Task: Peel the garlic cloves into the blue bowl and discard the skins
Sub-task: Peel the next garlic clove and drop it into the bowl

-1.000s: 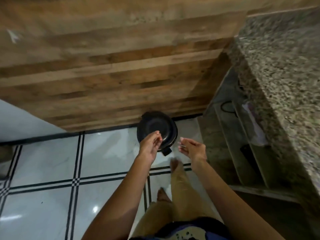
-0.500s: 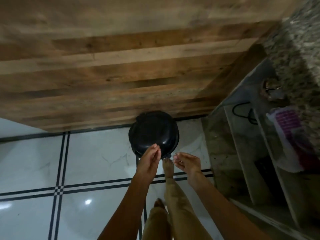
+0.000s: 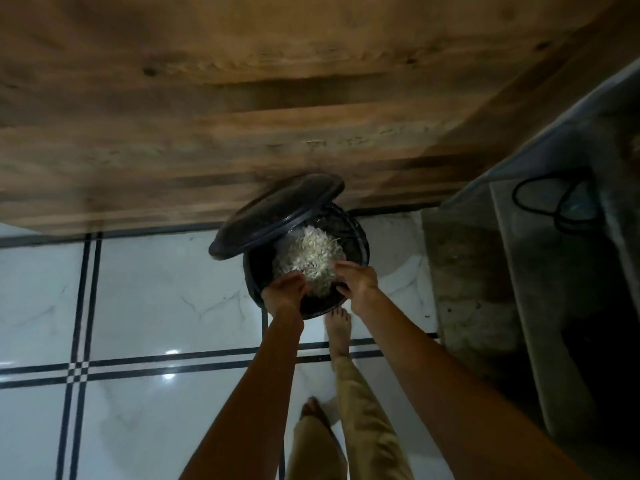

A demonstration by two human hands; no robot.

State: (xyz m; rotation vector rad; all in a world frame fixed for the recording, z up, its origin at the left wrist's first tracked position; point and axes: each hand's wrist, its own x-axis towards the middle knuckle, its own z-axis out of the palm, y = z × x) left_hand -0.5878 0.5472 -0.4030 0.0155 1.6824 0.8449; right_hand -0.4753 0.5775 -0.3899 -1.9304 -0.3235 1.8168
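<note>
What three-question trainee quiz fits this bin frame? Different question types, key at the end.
1. True or false: the lid of the bin is shut.
2. Multiple choice: where are the left hand and right hand? A) on the floor tiles B) over the bin's open mouth C) on the wooden wall
3. Fill in: the pale heap in the bin is a pile of ____.

Key:
1. False: the lid is tipped up, toward the wall.
2. B: both hands are over the near rim, just above the pile.
3. Skins, apparently; the picture is too dim and blurred to be sure.
</note>
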